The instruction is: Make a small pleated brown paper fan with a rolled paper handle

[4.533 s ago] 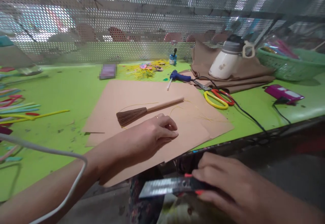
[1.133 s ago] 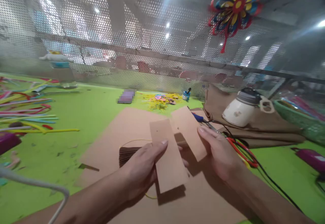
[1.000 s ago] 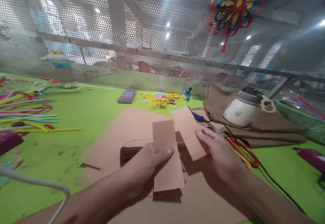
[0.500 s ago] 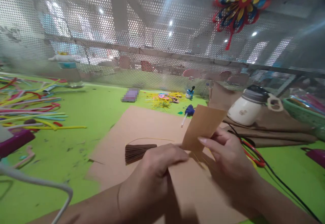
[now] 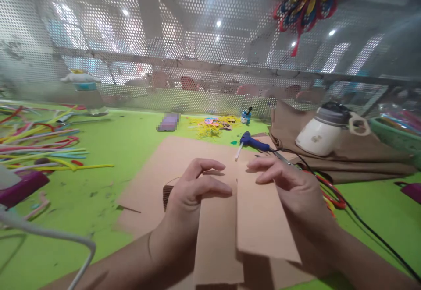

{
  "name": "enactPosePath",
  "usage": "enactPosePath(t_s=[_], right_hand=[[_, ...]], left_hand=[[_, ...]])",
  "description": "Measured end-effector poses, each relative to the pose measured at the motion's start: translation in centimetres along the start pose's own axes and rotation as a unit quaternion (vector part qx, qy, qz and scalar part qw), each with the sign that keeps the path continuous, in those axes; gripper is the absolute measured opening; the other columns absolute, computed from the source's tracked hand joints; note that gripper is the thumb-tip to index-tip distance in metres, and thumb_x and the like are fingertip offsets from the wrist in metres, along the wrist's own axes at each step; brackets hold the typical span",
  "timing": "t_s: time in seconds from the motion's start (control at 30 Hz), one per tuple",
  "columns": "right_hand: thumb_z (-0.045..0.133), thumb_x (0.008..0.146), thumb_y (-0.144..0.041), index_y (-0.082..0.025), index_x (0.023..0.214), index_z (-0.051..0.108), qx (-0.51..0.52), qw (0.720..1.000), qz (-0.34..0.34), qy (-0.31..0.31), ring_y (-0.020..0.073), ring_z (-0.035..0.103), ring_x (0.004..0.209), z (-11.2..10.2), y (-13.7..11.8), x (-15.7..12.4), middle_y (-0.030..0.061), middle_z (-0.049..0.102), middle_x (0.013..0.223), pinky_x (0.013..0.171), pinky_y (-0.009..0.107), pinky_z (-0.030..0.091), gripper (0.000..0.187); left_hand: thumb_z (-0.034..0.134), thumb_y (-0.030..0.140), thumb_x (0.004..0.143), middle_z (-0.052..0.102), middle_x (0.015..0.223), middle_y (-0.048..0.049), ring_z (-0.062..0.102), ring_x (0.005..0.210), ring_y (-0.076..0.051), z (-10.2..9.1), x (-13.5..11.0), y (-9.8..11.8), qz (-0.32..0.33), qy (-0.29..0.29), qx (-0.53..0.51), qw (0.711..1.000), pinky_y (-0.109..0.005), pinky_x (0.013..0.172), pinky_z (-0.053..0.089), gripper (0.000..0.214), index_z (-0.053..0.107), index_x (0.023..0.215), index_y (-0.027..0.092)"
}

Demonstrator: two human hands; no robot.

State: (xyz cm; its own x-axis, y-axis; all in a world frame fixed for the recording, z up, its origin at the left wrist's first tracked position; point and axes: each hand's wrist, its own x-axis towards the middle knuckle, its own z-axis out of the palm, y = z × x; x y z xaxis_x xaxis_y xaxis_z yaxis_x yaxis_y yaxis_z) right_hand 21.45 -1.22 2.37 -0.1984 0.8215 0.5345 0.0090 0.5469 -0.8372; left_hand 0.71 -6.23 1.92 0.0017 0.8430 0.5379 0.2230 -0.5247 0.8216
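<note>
My left hand (image 5: 194, 193) holds a tan paper strip (image 5: 217, 242) by its top, fingers curled over the edge. Beside it, my right hand (image 5: 289, 189) grips a second tan strip (image 5: 263, 220) the same way. The two strips hang side by side, their long edges touching, above a large tan paper sheet (image 5: 171, 163) on the green table. A small brown broom head (image 5: 167, 192) peeks out from behind my left hand.
A blue glue gun (image 5: 251, 141), scissors with red and yellow handles (image 5: 332, 196) and a black cable lie right of the sheet. Beyond them a white jug (image 5: 320, 130) sits on folded brown cloth (image 5: 362, 158). Coloured pipe cleaners (image 5: 42, 145) spread across the left side. A perforated metal screen closes the back.
Earlier my right hand held a knife at the table edge. Since then both hands held the strips up apart; now they have lowered them and brought them edge to edge.
</note>
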Motion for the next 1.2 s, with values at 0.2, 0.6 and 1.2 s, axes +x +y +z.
enactPosePath(t_s=[0.2, 0.6, 1.2], right_hand=[[0.073, 0.077, -0.011, -0.024, 0.070, 0.071, -0.050, 0.998, -0.040, 0.020, 0.0260, 0.060, 0.114, -0.2, 0.0, 0.0, 0.0071, 0.066, 0.119, 0.093, 0.040, 0.048, 0.015], [0.063, 0.083, -0.004, -0.026, 0.080, 0.071, -0.122, 0.982, -0.143, 0.006, 0.0262, 0.053, 0.120, -0.3, 0.1, 0.0, 0.0075, 0.062, 0.123, 0.099, 0.044, 0.043, 0.024], [0.059, 0.082, -0.002, -0.024, 0.077, 0.070, -0.123, 0.983, -0.136, 0.012, 0.0200, 0.064, 0.107, 0.3, -0.1, -0.2, 0.0065, 0.067, 0.109, 0.088, 0.030, 0.048, 0.025]], left_hand=[[0.088, 0.033, 0.061, 0.062, 0.117, -0.0104, 0.058, 0.109, -0.030, 0.1, 0.8, -1.1, -0.040, 0.006, -0.028, 0.999, -0.040, 0.096, 0.047, 0.015, 0.081, 0.072, 0.025], [0.074, 0.023, 0.080, 0.057, 0.135, -0.0050, 0.055, 0.122, -0.026, 1.0, 0.0, -0.2, -0.100, 0.026, -0.100, 0.990, -0.039, 0.101, 0.047, 0.013, 0.081, 0.087, 0.033], [0.068, 0.013, 0.082, 0.064, 0.103, -0.0038, 0.059, 0.113, -0.024, 1.5, 0.1, -0.2, -0.033, 0.049, -0.118, 0.991, -0.040, 0.099, 0.044, 0.022, 0.052, 0.070, 0.022]])
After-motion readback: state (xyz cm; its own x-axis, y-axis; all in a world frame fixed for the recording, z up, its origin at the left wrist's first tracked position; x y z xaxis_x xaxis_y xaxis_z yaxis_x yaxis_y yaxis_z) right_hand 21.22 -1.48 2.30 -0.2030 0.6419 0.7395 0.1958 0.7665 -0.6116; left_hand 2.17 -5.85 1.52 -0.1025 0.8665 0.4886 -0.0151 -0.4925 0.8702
